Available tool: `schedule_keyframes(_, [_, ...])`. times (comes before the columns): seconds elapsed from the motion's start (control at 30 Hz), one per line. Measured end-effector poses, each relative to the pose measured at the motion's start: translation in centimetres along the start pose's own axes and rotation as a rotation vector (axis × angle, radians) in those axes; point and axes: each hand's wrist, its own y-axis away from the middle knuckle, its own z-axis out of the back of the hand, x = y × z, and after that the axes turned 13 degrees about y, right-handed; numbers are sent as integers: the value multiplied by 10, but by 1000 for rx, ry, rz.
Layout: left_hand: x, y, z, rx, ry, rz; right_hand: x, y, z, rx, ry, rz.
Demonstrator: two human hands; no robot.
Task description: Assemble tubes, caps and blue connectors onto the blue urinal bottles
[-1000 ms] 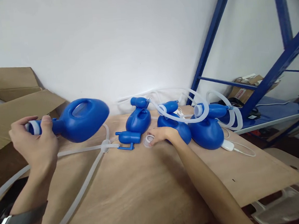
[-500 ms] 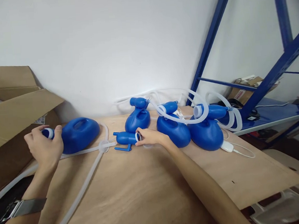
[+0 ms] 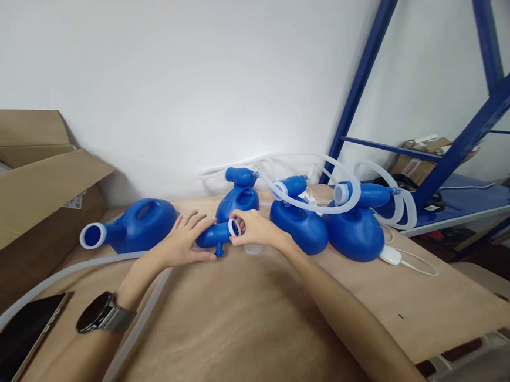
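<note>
My left hand (image 3: 183, 244) lies on a small blue tube fitting (image 3: 213, 235) in the middle of the brown board, fingers stretched over it. My right hand (image 3: 254, 228) pinches a clear ring (image 3: 233, 227) at the fitting's right end. A blue handled jug (image 3: 134, 225) lies on its side to the left, its open white-rimmed spout pointing left. A clear hose (image 3: 45, 284) runs from under my left hand toward the left edge.
Three more blue jugs (image 3: 349, 230) with coiled clear hoses stand behind my right hand by the wall. An open cardboard box (image 3: 25, 191) is at the left, a dark phone (image 3: 19, 339) at the lower left, a blue metal rack (image 3: 462, 133) at the right. A white adapter (image 3: 390, 255) lies by the jugs.
My left hand set the blue jug down on the board, let go, and moved right onto the small fitting. My right hand picked up the clear ring and brought it to the fitting's end.
</note>
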Motion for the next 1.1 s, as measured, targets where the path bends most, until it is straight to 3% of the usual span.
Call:
schedule_keyframes(0.07, [-6,-13,-11,131,127,33,1,5,16,-51,-57,12])
schedule_keyframes(0.17, [-16,-25,-18,153,235,76,-1,12,35,-96,-104,40])
schedule_keyframes(0.33, [-32,-29,-6,-57,340,0,-5,23,54,-144,-268,93])
schedule_keyframes(0.47, [-53,-27,20,-163,280,-78,4,28,63,-35,-381,139])
schedule_keyframes(0.6, [-72,-22,37,-195,148,-147,21,30,63,-112,-358,226])
schedule_keyframes(0.73, [-82,-17,41,-240,96,-242,37,30,56,-229,-390,239])
schedule_keyframes(0.97, [-92,-19,43,-241,34,-290,54,28,41,-554,-528,207])
schedule_keyframes(1.1, [-96,-17,41,-224,-8,-318,56,28,35,-534,-541,211])
